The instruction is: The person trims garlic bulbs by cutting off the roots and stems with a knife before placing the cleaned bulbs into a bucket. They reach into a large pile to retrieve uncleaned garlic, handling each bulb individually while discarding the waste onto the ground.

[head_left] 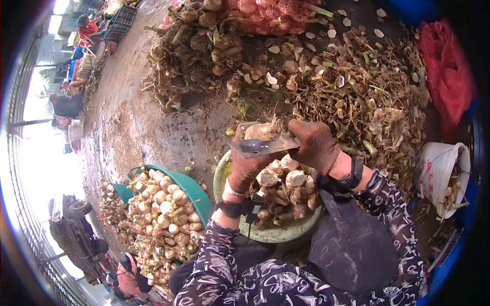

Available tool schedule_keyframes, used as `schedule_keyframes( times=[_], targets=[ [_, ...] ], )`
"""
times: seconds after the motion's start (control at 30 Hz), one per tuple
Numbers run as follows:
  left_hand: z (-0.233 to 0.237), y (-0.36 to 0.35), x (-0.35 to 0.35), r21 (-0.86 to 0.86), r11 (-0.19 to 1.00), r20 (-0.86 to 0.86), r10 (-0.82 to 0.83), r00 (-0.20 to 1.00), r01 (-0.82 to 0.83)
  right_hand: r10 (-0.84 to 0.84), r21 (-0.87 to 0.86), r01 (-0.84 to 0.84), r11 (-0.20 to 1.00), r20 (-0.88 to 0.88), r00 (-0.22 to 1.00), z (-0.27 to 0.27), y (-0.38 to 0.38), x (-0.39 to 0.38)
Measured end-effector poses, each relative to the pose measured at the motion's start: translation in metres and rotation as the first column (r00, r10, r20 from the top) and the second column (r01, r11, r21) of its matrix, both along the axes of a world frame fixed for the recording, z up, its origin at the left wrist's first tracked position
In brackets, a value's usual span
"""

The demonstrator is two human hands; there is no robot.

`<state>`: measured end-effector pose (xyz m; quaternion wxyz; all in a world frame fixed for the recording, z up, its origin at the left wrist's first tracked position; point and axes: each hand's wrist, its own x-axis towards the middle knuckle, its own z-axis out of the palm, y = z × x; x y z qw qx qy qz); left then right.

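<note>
- Head view, middle of the frame: the left grip point(247, 166) — soil-caked — is closed round a garlic bulb point(259, 131), its stringy roots point(276, 124) turned toward the top of the frame.
- Just right of it, the right grip point(314, 143) is clenched on a knife point(263, 147), whose broad metal blade crosses in front of the bulb; whether the edge touches it I cannot tell.
- Below both, a pale green tub point(265, 236) holds dirty, long-necked bulbs point(295, 179), some with cut white faces.
- Lower left, a teal basin point(198, 199) brims with paler bulbs point(166, 206); upper right lies a heap of dry trimmings point(357, 97), with a white bucket point(434, 171) at the right edge.
- Handling, as a judgement: the bulb should be light and firm, its papery skin dry and apt to slide or flake, its cloves easily bruised. Best hold is round the fat body, clear of the blade — the roots would likely tear and give poor purchase.
</note>
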<state>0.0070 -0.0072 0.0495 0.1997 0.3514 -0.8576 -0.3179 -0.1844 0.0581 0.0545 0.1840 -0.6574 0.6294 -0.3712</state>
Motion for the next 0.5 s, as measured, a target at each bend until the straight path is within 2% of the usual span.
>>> schedule_keyframes(
  times=[0.03,0.07,0.17,0.2,0.27,0.3,0.37,0.4,0.43,0.5],
  targets=[
    [0.001,0.005,-0.003,0.139,0.988,-0.079,0.086,0.993,-0.075,0.002,-0.001,-0.002,1.0,0.002,1.0,-0.004,0.001,0.0],
    [-0.003,0.008,0.0,-0.169,0.985,0.089,-0.015,0.996,0.03,-0.004,-0.01,0.004,1.0,0.003,1.0,-0.007,0.003,0.0],
    [-0.014,0.016,0.001,-0.446,0.883,0.232,-0.045,0.972,0.147,0.002,-0.014,-0.002,1.0,0.006,1.0,-0.02,0.005,-0.002],
    [-0.01,0.02,-0.001,0.261,0.954,-0.091,0.174,0.981,-0.145,0.019,-0.009,-0.019,1.0,0.009,1.0,-0.027,0.006,-0.004],
    [0.044,0.034,-0.016,0.394,0.917,-0.14,0.123,0.982,-0.059,0.031,0.105,-0.01,0.994,-0.194,0.98,-0.06,0.002,-0.022],
    [0.071,0.041,-0.024,0.458,0.889,-0.163,0.104,0.981,-0.018,-0.084,0.479,0.214,0.851,-0.279,0.957,-0.125,-0.003,-0.055],
    [0.089,0.036,-0.017,0.195,0.964,-0.236,-0.134,0.963,0.181,-0.32,0.525,0.376,0.764,-0.198,0.927,-0.078,0.013,-0.091],
    [0.083,0.031,-0.016,0.487,0.862,-0.324,0.026,0.946,0.142,-0.358,0.496,0.388,0.777,-0.159,0.92,-0.081,0.018,-0.098],
    [0.076,0.025,-0.014,0.723,0.683,-0.367,0.249,0.896,0.107,-0.377,0.478,0.411,0.776,-0.171,0.91,-0.078,0.019,-0.098],
    [0.043,0.011,-0.014,0.569,0.818,-0.335,0.325,0.884,-0.085,-0.297,0.488,0.349,0.8,-0.184,0.937,-0.074,0.015,-0.083]
  ],
)
